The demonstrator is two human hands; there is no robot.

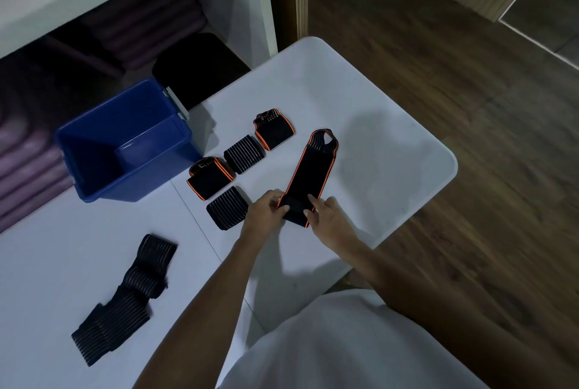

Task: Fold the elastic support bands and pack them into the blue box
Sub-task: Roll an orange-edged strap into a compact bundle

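Your left hand (268, 207) is pinching the near left corner of the long orange-trimmed band (308, 175), fingers curled over its edge. Your right hand (326, 216) is gripping the near right side of the same band, with the index finger lying on top of the black fabric and the other fingers curled at the edge. The band is lying stretched out flat on the white desk (391, 150), running from your hands away toward its looped far end.

Just left of your left hand, four folded bands are sitting on the desk in a loose cluster: a near striped folded band (226, 212), an orange-edged folded band (210, 178) beyond it, a far striped folded band (244, 153), and a far orange-edged folded band (274, 129).

The blue box (125, 141) is standing open on the desk's far left, just beside that cluster; what can be seen of its inside is showing no bands.

Well apart, at the near left of the desk, a long striped band (125, 298) is lying unfolded and rumpled.
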